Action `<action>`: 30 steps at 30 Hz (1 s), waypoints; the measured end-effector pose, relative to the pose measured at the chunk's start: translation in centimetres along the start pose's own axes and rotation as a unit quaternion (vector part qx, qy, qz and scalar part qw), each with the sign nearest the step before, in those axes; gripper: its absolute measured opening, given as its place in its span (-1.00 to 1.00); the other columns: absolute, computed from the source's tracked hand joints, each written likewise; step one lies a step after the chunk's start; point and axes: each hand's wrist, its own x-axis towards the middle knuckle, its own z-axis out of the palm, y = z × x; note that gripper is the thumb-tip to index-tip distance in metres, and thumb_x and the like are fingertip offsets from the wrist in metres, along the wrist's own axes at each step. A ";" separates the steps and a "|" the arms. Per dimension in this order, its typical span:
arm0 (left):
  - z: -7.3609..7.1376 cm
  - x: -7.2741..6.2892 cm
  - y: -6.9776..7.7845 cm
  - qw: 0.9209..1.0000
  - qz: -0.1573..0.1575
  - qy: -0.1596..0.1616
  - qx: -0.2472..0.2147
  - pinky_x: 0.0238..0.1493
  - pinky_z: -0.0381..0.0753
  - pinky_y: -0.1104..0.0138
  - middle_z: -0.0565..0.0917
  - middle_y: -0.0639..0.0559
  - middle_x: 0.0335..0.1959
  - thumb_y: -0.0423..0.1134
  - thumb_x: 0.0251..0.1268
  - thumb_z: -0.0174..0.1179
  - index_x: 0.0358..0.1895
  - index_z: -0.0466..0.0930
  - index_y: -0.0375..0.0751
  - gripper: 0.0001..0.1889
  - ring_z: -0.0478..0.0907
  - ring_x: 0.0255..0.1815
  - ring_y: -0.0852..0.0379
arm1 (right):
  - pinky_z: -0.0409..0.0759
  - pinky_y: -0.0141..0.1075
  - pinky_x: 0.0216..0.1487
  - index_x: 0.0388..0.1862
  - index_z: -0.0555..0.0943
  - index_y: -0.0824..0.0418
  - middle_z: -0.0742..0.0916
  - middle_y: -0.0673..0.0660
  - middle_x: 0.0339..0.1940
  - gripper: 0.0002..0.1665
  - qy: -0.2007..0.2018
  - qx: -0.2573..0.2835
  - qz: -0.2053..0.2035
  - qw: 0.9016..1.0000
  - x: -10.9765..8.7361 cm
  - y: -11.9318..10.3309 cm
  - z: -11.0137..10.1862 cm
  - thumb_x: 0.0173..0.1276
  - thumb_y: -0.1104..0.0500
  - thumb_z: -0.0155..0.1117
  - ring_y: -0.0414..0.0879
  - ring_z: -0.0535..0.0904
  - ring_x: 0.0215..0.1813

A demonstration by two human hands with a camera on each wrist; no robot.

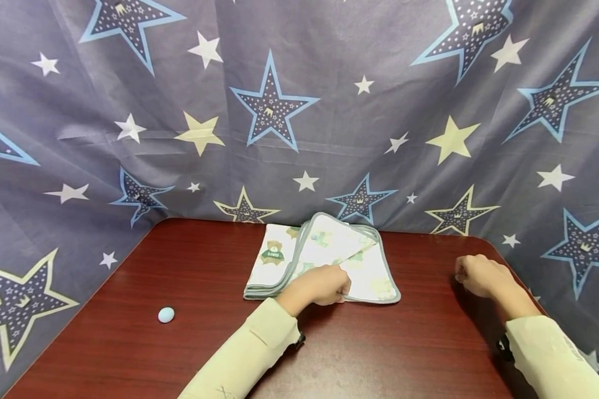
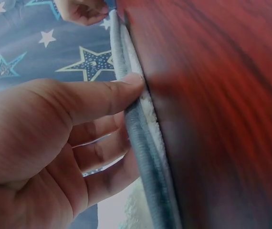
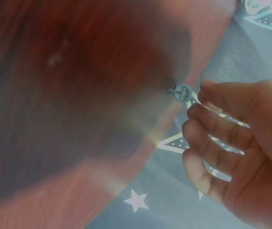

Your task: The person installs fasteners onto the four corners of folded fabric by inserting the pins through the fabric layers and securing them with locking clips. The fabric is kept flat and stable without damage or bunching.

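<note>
My left hand (image 1: 324,285) is at the front edge of a folded baby blanket (image 1: 369,277), white with teddy bear prints and grey-blue trim. In the left wrist view, thumb and fingers pinch the trimmed edge (image 2: 138,129) from both sides. My right hand (image 1: 479,274) is over the table's right side, fingers loosely bent. The right wrist view has a small round grey-blue piece (image 3: 182,94) with a short dark pin, just ahead of the thumb and index fingertips. The head view does not show that piece.
A pale blue egg-shaped object (image 1: 166,315) lies on the left part of the reddish-brown table (image 1: 204,343). Behind the table, and along both its sides, hangs a grey-blue star-patterned curtain (image 1: 339,133).
</note>
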 end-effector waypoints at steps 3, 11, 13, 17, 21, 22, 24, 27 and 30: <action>0.0 0.0 -0.3 1.000 -0.002 -0.003 -0.017 -0.25 0.51 0.40 0.56 0.30 -0.52 -0.24 0.22 0.46 -0.39 0.67 0.05 -0.87 0.49 -0.43 0.30 | 0.52 -0.02 -0.46 -0.43 0.60 0.04 0.64 0.06 -0.45 -0.87 -0.002 -0.003 0.008 1.000 0.2 0.2 0.0 0.16 0.28 0.34 0.01 0.57 -0.40; -0.6 -0.2 -0.9 0.998 0.011 0.017 -0.058 -0.22 0.48 0.46 0.55 0.34 -0.61 -0.22 0.26 0.44 -0.35 0.72 0.01 -0.93 0.50 -0.47 0.36 | 0.51 0.00 -0.43 -0.40 0.57 0.09 0.60 0.08 -0.47 -0.87 -0.039 0.003 0.017 0.999 0.2 0.5 0.0 0.26 0.21 0.37 0.00 0.54 -0.42; -0.6 -0.2 -1.1 0.998 0.011 0.021 -0.066 -0.24 0.48 0.47 0.56 0.34 -0.62 -0.22 0.28 0.42 -0.33 0.74 -0.02 -0.95 0.50 -0.47 0.37 | 0.51 -0.03 -0.42 -0.40 0.57 0.10 0.59 0.06 -0.48 -0.88 -0.043 0.006 0.012 0.999 0.2 0.5 0.1 0.26 0.24 0.37 -0.03 0.51 -0.43; -0.6 -0.1 -1.5 0.996 0.009 0.028 -0.085 -0.26 0.48 0.49 0.59 0.33 -0.58 -0.21 0.32 0.40 -0.29 0.76 -0.06 -0.95 0.51 -0.45 0.37 | 0.49 -0.08 -0.43 -0.42 0.57 0.09 0.58 0.03 -0.51 -0.86 -0.033 0.011 -0.001 0.999 0.2 0.5 0.5 0.23 0.28 0.36 -0.07 0.49 -0.44; -0.5 0.0 -1.8 0.994 0.008 0.040 -0.101 -0.25 0.48 0.49 0.61 0.33 -0.54 -0.21 0.31 0.39 -0.32 0.75 -0.04 -0.95 0.52 -0.43 0.37 | 0.55 -0.02 -0.41 -0.41 0.60 0.11 0.64 0.06 -0.47 -0.91 -0.003 0.017 -0.009 1.000 0.4 0.3 0.8 0.19 0.27 0.34 -0.01 0.57 -0.40; -0.5 0.0 -1.9 0.993 0.008 0.043 -0.106 -0.26 0.48 0.49 0.61 0.33 -0.54 -0.21 0.31 0.39 -0.34 0.74 -0.03 -0.94 0.52 -0.43 0.36 | 0.56 0.01 -0.39 -0.39 0.62 0.13 0.66 0.06 -0.45 -0.94 0.007 0.021 -0.013 1.000 0.5 0.2 0.8 0.19 0.27 0.34 0.01 0.59 -0.38; -0.6 -0.1 -2.1 0.992 0.007 0.052 -0.119 -0.26 0.48 0.48 0.62 0.32 -0.54 -0.22 0.32 0.39 -0.38 0.71 -0.01 -0.91 0.53 -0.43 0.36 | 0.59 0.04 -0.35 -0.35 0.66 0.18 0.68 0.05 -0.45 -0.96 0.026 0.031 -0.023 0.999 0.7 -0.3 0.8 0.19 0.26 0.34 0.02 0.61 -0.36; -0.9 -0.3 -2.4 0.988 0.006 0.066 -0.140 -0.26 0.51 0.47 0.65 0.30 -0.51 -0.25 0.33 0.38 -0.40 0.69 -0.01 -0.88 0.55 -0.42 0.35 | 0.58 -0.01 -0.35 -0.36 0.70 0.21 0.66 -0.03 -0.51 -0.97 0.051 0.048 -0.047 0.996 1.0 -1.1 0.6 0.22 0.27 0.35 -0.08 0.58 -0.40; -1.2 -0.6 -2.7 0.984 0.004 0.080 -0.157 -0.23 0.53 0.46 0.68 0.26 -0.47 -0.26 0.34 0.36 -0.37 0.70 -0.03 -0.90 0.58 -0.38 0.36 | 0.52 -0.12 -0.40 -0.44 0.69 0.15 0.61 -0.12 -0.57 -0.93 0.071 0.064 -0.068 0.993 1.3 -2.2 0.3 0.22 0.29 0.37 -0.19 0.50 -0.46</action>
